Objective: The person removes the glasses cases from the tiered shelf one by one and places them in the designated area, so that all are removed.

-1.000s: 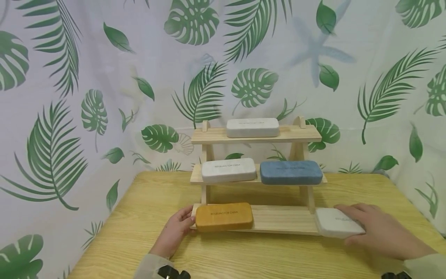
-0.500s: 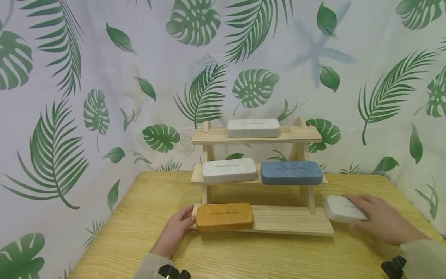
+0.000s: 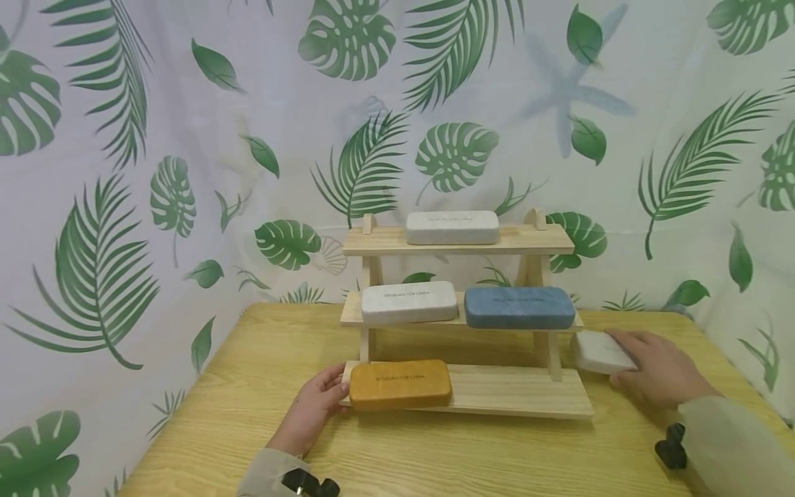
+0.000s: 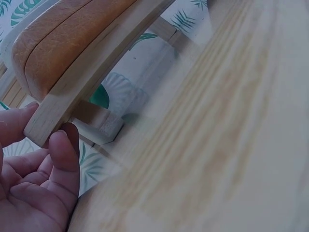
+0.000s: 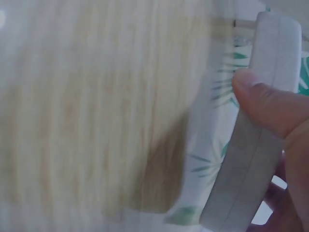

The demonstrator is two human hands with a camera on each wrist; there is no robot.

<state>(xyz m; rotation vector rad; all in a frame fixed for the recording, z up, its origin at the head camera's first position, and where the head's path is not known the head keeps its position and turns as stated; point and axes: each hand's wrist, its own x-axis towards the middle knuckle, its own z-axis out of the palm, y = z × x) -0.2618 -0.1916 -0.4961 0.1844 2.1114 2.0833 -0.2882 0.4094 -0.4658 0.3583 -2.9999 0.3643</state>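
Observation:
A three-tier wooden display shelf stands on the table. My left hand pinches the left end of its bottom board, thumb and fingers on either side of the wood. Right beside those fingers lies an orange glasses case. My right hand holds a white glasses case off the shelf's right side, above the table in the right wrist view, thumb across one edge and fingers behind. On the middle tier sit another white glasses case and a blue one.
A further white glasses case rests on the top tier, between two small wooden pegs. The wood-grain table extends around the shelf. Behind it hangs a leaf-print cloth.
My right hand has carried the white glasses case off the bottom tier's right end, up and back beside the shelf. My left hand has stayed on the board.

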